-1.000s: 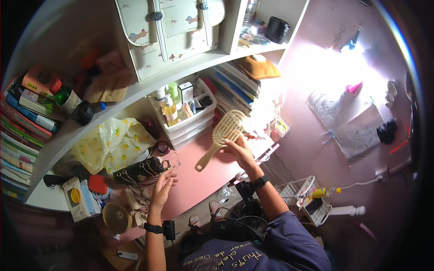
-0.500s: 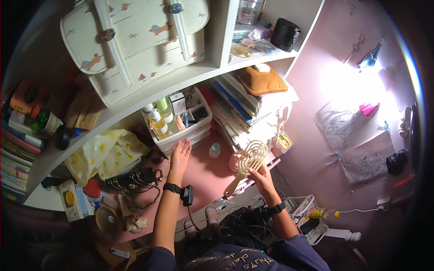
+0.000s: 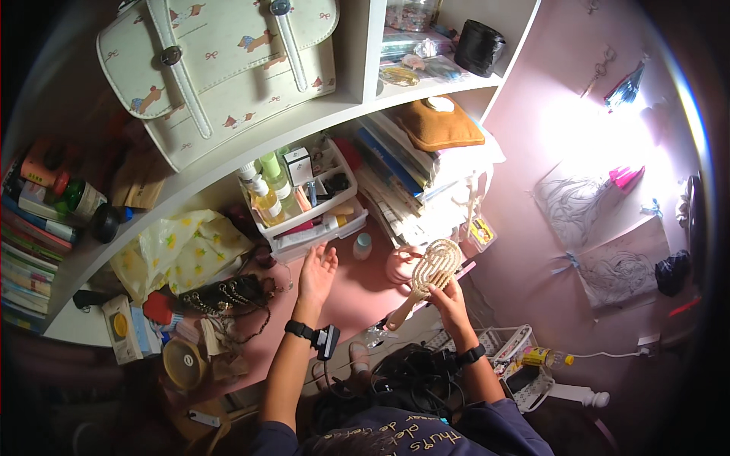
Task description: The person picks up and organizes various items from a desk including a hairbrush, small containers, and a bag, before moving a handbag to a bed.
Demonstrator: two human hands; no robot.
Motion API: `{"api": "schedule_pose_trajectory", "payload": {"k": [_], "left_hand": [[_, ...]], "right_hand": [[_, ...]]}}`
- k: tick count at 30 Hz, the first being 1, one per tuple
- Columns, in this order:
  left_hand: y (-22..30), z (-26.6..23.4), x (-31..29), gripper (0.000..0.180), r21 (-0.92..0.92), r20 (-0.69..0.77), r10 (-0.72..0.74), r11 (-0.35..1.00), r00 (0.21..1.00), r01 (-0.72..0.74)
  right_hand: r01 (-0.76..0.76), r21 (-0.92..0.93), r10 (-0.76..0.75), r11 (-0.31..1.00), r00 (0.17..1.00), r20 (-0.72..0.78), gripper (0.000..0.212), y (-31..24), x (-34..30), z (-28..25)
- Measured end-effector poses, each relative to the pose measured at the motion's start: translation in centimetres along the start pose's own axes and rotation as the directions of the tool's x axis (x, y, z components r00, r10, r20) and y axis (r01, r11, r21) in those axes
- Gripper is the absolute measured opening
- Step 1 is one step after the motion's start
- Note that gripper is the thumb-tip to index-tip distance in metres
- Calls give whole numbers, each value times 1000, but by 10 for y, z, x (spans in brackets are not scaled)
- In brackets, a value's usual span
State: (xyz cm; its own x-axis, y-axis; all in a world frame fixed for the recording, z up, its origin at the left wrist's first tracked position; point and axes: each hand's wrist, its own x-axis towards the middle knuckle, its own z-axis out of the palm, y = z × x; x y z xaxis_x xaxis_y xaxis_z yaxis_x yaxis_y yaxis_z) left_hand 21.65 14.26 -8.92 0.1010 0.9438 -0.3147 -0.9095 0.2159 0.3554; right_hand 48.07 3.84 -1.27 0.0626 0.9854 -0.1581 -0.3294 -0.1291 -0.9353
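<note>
The hairbrush (image 3: 436, 267) is up in the air by the right end of the pink bench (image 3: 351, 292), its handle slanting down toward the person's left. The right hand (image 3: 450, 298) grips it by the side of the head, near the neck, rather than by the handle; held this way, the handle sticks out free, a grip that seems fit for carrying more than for brushing. Just behind the brush sits a rounded pink object (image 3: 399, 267), partly covered by it.

The left hand (image 3: 317, 275) holds nothing: its fingers are spread and lightly curled, palm turned up, just in front of a pulled-out drawer (image 3: 323, 239). I can't tell whether a fingertip touches the drawer front. Standing out this far, the drawer lays its tubes (image 3: 332, 222) open to reach. A small capped bottle (image 3: 363, 245) stands upright on the bench beside it, near its right corner.

Above the drawer, the organizer's top tray (image 3: 351, 161) keeps tall bottles (image 3: 268, 204) upright at the left and small items in compartments, probably so each can be picked out easily. To the right, an orange cushion (image 3: 435, 129) lies on stacked books and papers (image 3: 389, 169), perhaps simply because the top is flat enough.
</note>
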Motion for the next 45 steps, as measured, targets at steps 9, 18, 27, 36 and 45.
{"api": "schedule_pose_trajectory", "payload": {"k": [9, 18, 27, 36, 45], "left_hand": [[0, -9, -47, 31, 41, 26, -189, 981, 982, 188], [-20, -5, -66, 39, 115, 52, -224, 969, 973, 217], [-5, -1, -67, 37, 382, 50, -359, 869, 932, 314], [51, 83, -42, 18, 778, 615, -15, -150, 788, -610], [1, 79, 6, 32, 531, 537, -24, -767, 843, -360]], "right_hand": [[-102, 149, 96, 984, 994, 45, 50, 7, -5, 14], [-127, 222, 120, 967, 992, 43, 49, 19, -9, 24], [-141, 170, 134, 975, 990, 51, 51, 21, -7, 17], [-120, 199, 118, 973, 993, 23, 47, 26, -6, 4], [-94, 228, 109, 969, 993, -52, 42, 27, -10, -3]]}}
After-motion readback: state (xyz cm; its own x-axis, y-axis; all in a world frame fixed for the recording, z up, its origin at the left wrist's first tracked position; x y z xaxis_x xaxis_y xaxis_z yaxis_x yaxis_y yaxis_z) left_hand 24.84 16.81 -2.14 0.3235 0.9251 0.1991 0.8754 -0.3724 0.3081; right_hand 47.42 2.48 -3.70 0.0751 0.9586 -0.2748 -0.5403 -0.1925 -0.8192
